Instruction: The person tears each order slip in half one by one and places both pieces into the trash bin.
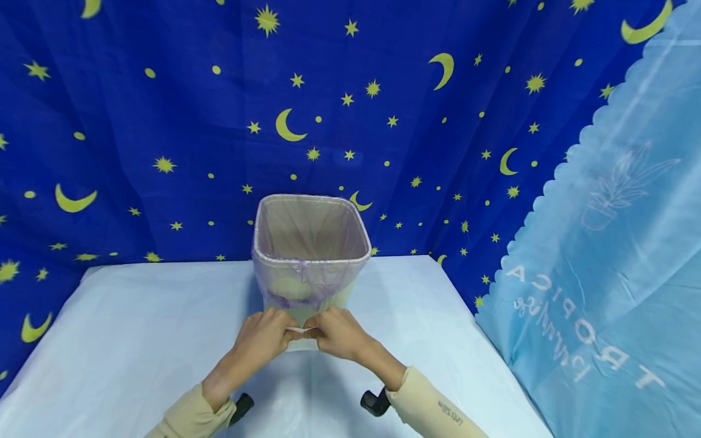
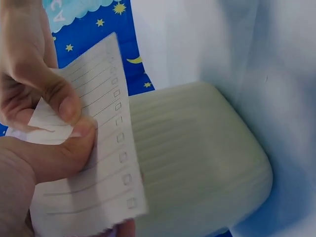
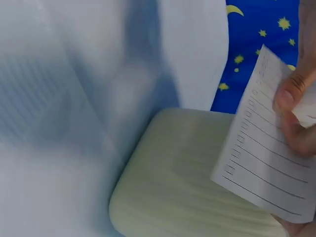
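Note:
A lined paper sheet (image 2: 106,170) with a column of small checkboxes is held between both hands. My left hand (image 1: 265,334) pinches it by its upper edge, thumb on the printed side. My right hand (image 1: 341,333) pinches the same edge close by, and the two thumbs nearly meet. Between them the left wrist view shows a split, with a white flap of paper folded over. In the head view the sheet is mostly edge-on. Just beyond the hands stands a pale waste bin (image 1: 335,298), upright, lined with a translucent purple bag (image 1: 312,275) folded over its rim.
The bin stands on a table with a white cover (image 1: 181,316). Behind hangs a dark blue curtain (image 1: 191,121) with yellow moons and stars. A light blue cloth (image 1: 613,261) hangs on the right. Black straps or mounts (image 1: 375,403) sit at the wrists.

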### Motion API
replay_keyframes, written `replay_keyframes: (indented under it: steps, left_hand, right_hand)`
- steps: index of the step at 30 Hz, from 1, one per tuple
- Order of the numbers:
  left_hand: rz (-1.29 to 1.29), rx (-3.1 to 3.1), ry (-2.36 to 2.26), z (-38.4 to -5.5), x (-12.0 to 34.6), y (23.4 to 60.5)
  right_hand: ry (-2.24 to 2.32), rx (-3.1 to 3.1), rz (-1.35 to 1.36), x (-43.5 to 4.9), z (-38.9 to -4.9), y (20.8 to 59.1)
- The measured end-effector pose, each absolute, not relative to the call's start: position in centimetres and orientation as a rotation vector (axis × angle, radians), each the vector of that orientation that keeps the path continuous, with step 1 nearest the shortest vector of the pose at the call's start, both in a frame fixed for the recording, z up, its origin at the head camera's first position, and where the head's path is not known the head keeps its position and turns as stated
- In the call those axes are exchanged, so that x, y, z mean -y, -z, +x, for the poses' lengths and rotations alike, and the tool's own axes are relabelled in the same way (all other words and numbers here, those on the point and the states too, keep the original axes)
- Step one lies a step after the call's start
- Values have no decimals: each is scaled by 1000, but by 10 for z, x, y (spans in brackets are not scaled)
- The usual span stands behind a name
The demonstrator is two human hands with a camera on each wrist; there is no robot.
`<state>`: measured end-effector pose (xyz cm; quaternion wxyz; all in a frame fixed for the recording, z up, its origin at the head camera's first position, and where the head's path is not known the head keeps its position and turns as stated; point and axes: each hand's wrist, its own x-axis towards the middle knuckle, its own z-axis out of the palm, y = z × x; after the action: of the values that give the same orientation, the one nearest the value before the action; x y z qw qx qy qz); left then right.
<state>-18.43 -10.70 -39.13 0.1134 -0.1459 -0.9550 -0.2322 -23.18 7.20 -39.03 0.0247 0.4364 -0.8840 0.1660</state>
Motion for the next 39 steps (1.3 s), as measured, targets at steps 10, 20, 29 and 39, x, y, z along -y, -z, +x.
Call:
replay_keyframes:
  steps: [10,20,29,39]
  left_hand:
    - [-427,2671,561,-184,103,394]
    - [-481,2638,536,-184,103,400]
    - [-415,2914,720,-183,104,406]
    - [-397,2851,734,-184,108,412]
  right_hand:
    - [-844,2682,1218,-69,-234,395]
    - [-1456,2764,1092,-70,-240,409]
    - [-847,2726,1362,-70,-233,413]
    - [-442,2717,1363,-71,-228,401]
